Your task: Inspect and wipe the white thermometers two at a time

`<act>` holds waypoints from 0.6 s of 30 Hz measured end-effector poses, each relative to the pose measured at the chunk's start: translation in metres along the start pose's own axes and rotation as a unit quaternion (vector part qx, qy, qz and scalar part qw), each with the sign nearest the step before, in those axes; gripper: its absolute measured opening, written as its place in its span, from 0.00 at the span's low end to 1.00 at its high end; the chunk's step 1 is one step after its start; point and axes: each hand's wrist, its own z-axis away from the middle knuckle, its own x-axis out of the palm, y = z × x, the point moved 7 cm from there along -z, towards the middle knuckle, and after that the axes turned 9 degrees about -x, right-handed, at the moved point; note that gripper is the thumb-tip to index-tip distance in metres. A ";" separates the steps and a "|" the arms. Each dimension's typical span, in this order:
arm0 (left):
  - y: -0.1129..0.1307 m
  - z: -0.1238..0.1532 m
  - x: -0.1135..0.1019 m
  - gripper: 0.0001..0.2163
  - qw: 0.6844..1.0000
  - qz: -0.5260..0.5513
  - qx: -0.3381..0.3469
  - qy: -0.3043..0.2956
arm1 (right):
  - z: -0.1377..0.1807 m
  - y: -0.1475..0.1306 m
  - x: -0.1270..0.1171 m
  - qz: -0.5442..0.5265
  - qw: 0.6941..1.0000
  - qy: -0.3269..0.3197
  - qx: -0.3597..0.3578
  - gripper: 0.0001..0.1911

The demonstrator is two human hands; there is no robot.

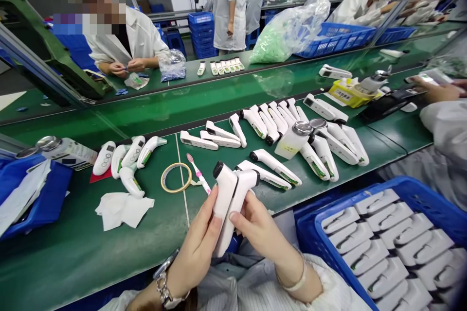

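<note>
Green worktop [80, 257] spans the view; a tape roll [162, 178] and a toothbrush [198, 173] lie on it beyond the hands. Two white devices are positioned side by side between the hands, black tips pointing away from the person. Left hand [199, 245] pinches the left device [224, 193] along its outer side. Right hand [260, 228] grips the right device [239, 199], thumb pressed on its near face.
</note>
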 end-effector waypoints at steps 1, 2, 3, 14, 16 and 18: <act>0.000 -0.001 0.001 0.23 0.999 0.039 -0.013 -0.016 | 0.001 -0.001 -0.002 0.024 1.000 -0.009 0.010 0.17; -0.002 -0.002 0.002 0.24 0.996 0.077 -0.029 -0.037 | 0.001 -0.002 -0.004 0.046 0.999 -0.018 0.019 0.15; -0.003 -0.003 0.004 0.24 0.991 0.113 -0.046 -0.059 | 0.002 -0.003 -0.006 0.062 0.997 -0.027 0.028 0.15; -0.002 -0.002 0.017 0.22 0.936 0.283 -0.136 -0.157 | 0.000 0.007 -0.013 -0.008 0.999 -0.011 0.040 0.15; 0.000 -0.003 0.017 0.22 0.941 0.274 -0.125 -0.156 | 0.000 0.012 -0.016 -0.053 0.997 0.007 0.056 0.17; 0.000 -0.005 0.016 0.22 0.951 0.254 -0.108 -0.136 | 0.000 0.018 -0.016 -0.121 0.989 0.017 0.088 0.18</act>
